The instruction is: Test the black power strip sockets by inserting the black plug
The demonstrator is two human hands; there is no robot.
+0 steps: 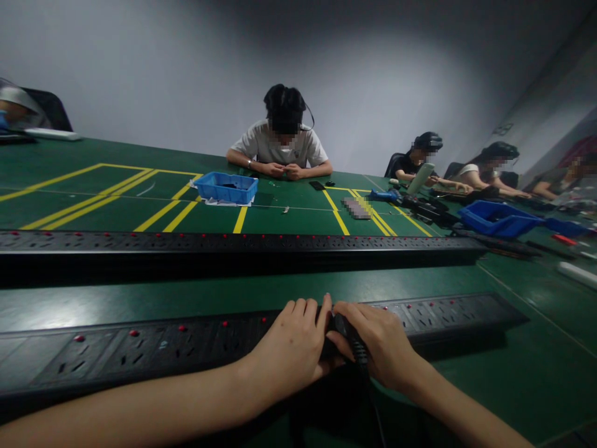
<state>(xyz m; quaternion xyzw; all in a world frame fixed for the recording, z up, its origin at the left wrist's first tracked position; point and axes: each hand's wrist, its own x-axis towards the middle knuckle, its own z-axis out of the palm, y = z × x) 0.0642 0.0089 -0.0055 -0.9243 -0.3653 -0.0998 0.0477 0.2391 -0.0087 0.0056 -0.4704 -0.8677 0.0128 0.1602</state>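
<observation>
A long black power strip [153,348] with red buttons and socket slots lies across the green table in front of me. My left hand [298,339] is wrapped over the strip near its middle, fingers on the far edge and thumb at the near side. Just right of it, my right hand [380,339] grips a black plug [342,325] at the strip's top. The plug's cord [361,354] runs down toward me. The plug's prongs are hidden.
A second long power strip [242,244] lies farther back. Beyond it are a light blue bin [227,188] on papers, a phone [357,208] and yellow tape lines. Darker blue trays [499,219] and black cables are at right. Several people sit around the table [209,286].
</observation>
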